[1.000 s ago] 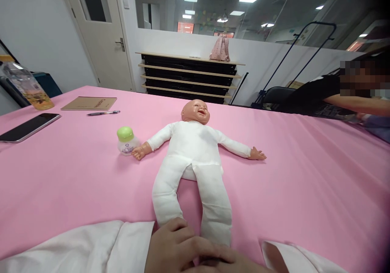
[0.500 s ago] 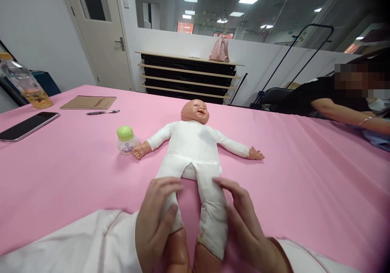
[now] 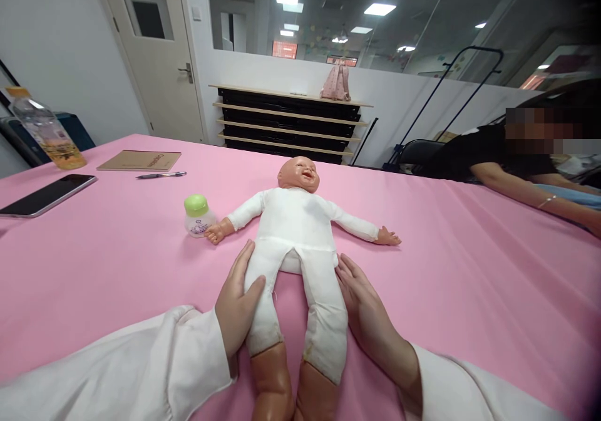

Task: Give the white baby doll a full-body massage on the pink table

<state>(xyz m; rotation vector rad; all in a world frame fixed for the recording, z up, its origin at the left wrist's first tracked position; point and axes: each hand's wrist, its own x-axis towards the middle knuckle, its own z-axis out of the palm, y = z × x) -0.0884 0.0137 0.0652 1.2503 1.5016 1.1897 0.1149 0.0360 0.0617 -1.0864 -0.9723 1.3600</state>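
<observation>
Here, doll (image 3: 300, 223) on its back, between left hand (image 3: 237, 305) and right hand (image 3: 369, 308).

Left hand (image 3: 236, 305), right hand (image 3: 370, 311) apart, angled inward; fingers (image 3: 243, 261) extended.

Your left hand (image 3: 237, 305) rests on one thigh of the doll (image 3: 297, 220) and your right hand (image 3: 370, 305) lies beside the other, so both flanks are taken. Between the legs you have a narrow strip of counter (image 3: 469, 270). Forward on your left, the doll's outstretched arm and the jar (image 3: 197, 217) at its fist bar you; farther out lie phone (image 3: 49, 195), pen (image 3: 161, 175), notebook (image 3: 139, 160) and bottle (image 3: 47, 131). Rightward, past the other arm, you have broad open cloth.
</observation>
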